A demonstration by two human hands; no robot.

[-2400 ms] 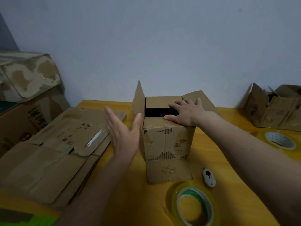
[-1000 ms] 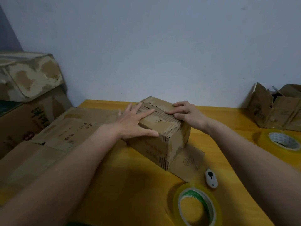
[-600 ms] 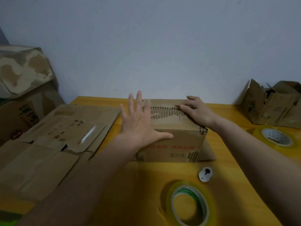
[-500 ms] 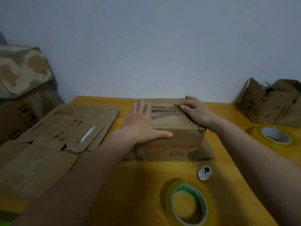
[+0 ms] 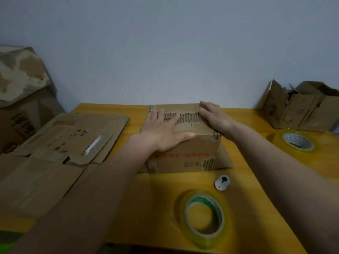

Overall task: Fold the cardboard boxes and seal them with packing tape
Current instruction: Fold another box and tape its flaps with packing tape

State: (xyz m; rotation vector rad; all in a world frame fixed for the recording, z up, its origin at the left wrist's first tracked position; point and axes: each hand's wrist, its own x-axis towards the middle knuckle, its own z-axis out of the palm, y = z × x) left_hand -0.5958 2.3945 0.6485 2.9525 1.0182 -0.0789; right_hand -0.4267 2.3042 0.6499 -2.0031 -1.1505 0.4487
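A small brown cardboard box (image 5: 185, 158) lies in the middle of the yellow table (image 5: 159, 195), its flaps folded down and meeting in a torn, ragged seam on top. My left hand (image 5: 163, 132) lies flat on the left part of the top, fingers spread, thumb along the front edge. My right hand (image 5: 213, 117) presses on the right part of the seam with straight fingers. A roll of clear packing tape (image 5: 203, 217) with a green core lies flat near the front edge. A second roll (image 5: 297, 142) lies at the right.
Flattened cardboard boxes (image 5: 60, 153) cover the left of the table. A small white cutter (image 5: 222, 182) lies between the box and the near tape roll. An open worn box (image 5: 300, 107) stands at the back right. Large boxes (image 5: 20, 92) are stacked at the far left.
The box's open flaps were folded shut and the box was turned square to me. Both hands moved onto its top and stayed there pressing over the last half second.
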